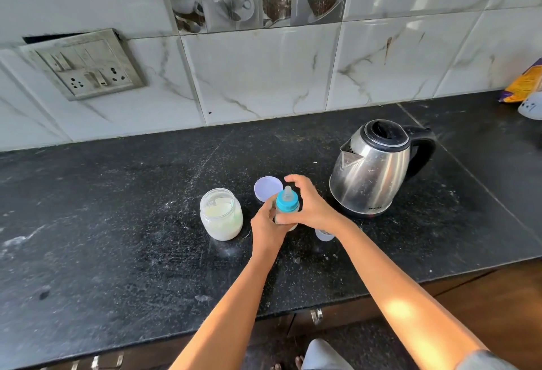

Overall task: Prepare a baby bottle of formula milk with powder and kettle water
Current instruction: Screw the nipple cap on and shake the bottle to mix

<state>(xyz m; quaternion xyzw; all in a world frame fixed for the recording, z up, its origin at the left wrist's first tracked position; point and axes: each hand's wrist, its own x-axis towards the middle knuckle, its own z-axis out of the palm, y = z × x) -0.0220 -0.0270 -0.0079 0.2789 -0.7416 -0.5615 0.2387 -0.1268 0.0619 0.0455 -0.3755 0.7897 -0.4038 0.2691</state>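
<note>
The bottle (287,202) is upright at mid-counter (117,223), between the open jar (221,214) on the left and the kettle (371,170) on the right; the left hand (268,227) grasps its body; the right hand (311,208) curls round it below the collar; a crooked collar would likely leak; a careless wrist could tip the jar.
</note>
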